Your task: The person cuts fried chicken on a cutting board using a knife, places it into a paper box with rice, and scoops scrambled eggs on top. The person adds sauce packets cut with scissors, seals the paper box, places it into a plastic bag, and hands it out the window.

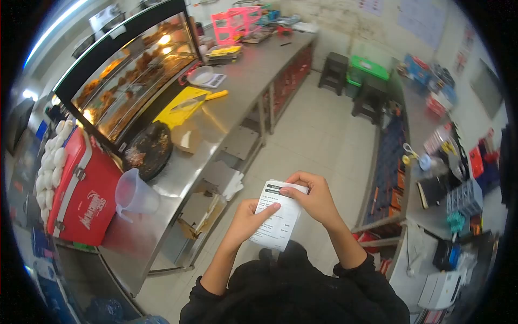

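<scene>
A stack of white printed receipts (276, 224) is held up in front of my body, print facing me. My left hand (251, 218) grips its left edge, thumb lying across the printed face. At the top right corner my right hand (310, 195) pinches the paper between thumb and fingers. Most fingers of both hands are hidden behind the paper. The top sheet has dark header bars and small lines of text, too small to read fully.
Along the left runs a steel counter (216, 121) with a food display case (135, 75), yellow cutting board (181, 106) with a knife, dark round chopping block (148, 154), plastic jug (135, 194) and red cooler box (89, 189). Stools (333, 70) stand ahead. A cluttered counter lines the right.
</scene>
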Available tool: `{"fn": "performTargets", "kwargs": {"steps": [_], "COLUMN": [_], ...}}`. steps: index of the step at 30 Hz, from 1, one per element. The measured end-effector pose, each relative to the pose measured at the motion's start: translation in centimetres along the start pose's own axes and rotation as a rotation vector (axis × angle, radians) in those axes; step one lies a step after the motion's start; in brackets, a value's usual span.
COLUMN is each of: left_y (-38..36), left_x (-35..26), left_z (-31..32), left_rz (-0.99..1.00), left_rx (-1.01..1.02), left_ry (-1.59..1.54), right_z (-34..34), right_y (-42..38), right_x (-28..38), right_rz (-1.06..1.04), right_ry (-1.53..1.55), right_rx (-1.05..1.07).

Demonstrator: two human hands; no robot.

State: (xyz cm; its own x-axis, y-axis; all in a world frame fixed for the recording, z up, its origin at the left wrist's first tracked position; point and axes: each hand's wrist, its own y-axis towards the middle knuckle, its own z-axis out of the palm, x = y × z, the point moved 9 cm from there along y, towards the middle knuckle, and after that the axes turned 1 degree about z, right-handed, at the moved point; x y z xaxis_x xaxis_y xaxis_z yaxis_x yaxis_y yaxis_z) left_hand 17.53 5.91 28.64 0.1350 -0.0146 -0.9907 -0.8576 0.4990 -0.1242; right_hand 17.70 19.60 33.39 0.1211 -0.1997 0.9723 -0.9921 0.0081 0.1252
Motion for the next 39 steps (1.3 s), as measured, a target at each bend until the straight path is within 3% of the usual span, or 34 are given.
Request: {"fn": "performTargets", "kwargs": {"steps": [2,4,8,10,11,13,15,17,18,19,21,22,27,29,31,32,33,36,37,39], "left_y": [2.1,4.7,9.8,12.1,13.8,16.6,19.8,22.1,23.1,24.0,24.6,24.8,25.4,25.2,25.3,25.4,25.0,27.2,28.4,31.1], "left_x": [-0.7,0.3,0.3,0.3,0.1,-0.4,-2.6,-4.0,-4.3,-4.8,-5.6,-6.0,-7.0,-8.3,-9.5,-10.4,-11.4,-17.9,-20.0,-25.3], "left_z": [-3.4,-7.3,-15.2,-18.4,-19.9,-23.1,-24.7,-25.9,-27.1,-28.3,-30.8,-31.8,-36.5,-39.0,-41.8,-43.3,-45.2,-51.3,-53.2,-55.2], "left_rz": [0.013,0.052,0.154,0.226,0.244,0.323,0.364,0.410,0.417,0.435,0.555,0.573,0.675,0.814,0.763,0.704,0.712,0.497,0.437,0.432], "left_rx": [-0.103,-0.264,-0.622,-0.767,-0.797,-0.928,-0.953,-1.044,-1.095,-1.120,-1.218,-1.247,-1.337,-1.401,-1.396,-1.397,-1.393,-1.152,-1.086,-0.930], "left_ry": [-0.023,-0.006,-0.104,-0.274,-0.274,-0.407,-0.453,-0.709,-0.737,-0.736,-0.831,-0.833,-0.907,-0.829,-0.744,-0.662,-0.661,-0.241,-0.132,0.085], "right_z": [2.9,3.2,9.6,13.5,14.0,15.1,15.5,15.3,15.4,16.4,17.4,18.2,22.7,24.2,27.3,27.2,26.3,26.1,26.1,28.7], "right_y": [4.2,7.0,12.8,16.7,19.4,24.5,30.0,35.3,37.6,40.0,44.8,46.4,51.7,53.5,56.3,58.3,59.5,59.9,61.0,59.1], "right_x": [-0.5,-1.6,-6.4,-10.5,-11.2,-13.3,-11.8,-11.1,-9.2,-9.5,-8.1,-7.1,-3.9,-4.0,-3.1,-2.6,1.6,13.0,15.4,18.4], "right_rz": [0.016,-0.087,-0.053,0.251,0.238,0.510,0.458,0.319,0.349,0.350,0.043,-0.079,-0.147,-0.146,-0.265,-0.276,-0.543,-1.260,-1.266,-1.851], "right_ry": [0.032,0.549,0.455,0.449,0.447,0.862,0.940,0.969,0.932,0.932,0.533,0.499,0.565,0.636,0.482,0.485,0.313,-0.248,-0.253,-0.760], "right_rx": [0.069,-0.271,-0.096,0.207,0.239,0.228,0.251,0.102,-0.027,0.004,0.041,0.009,-0.006,-0.019,0.196,0.196,0.205,0.124,0.120,-0.061]}}
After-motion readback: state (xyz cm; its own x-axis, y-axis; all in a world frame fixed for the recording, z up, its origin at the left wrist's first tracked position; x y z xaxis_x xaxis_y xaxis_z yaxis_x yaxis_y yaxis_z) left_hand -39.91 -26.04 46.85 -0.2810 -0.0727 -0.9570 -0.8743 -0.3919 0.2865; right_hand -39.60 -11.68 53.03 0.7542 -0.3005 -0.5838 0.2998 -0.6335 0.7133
